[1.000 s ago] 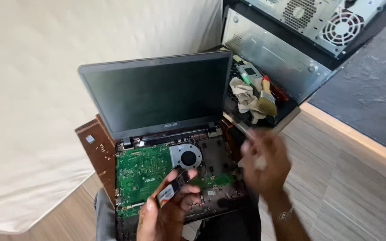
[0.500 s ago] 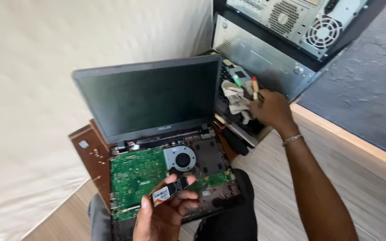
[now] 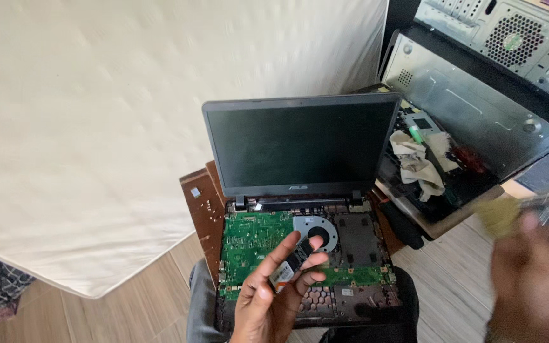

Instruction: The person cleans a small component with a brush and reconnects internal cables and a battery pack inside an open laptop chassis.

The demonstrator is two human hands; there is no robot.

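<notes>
While our left hand (image 3: 268, 298) keeps its fingers (image 3: 300, 244) grasping the memory stick (image 3: 290, 263), our blurred right hand (image 3: 532, 267) has come back from the box (image 3: 440, 190), its grip impossible to tell.

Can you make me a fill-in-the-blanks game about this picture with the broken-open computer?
1. The left hand pinches a small flat memory stick between thumb and ____.
2. The opened laptop shows a circuit board coloured ____.
3. The round fan sits to the ____ of that board.
4. The laptop's screen is ____, showing nothing.

Missing words: fingers; green; right; dark
</notes>
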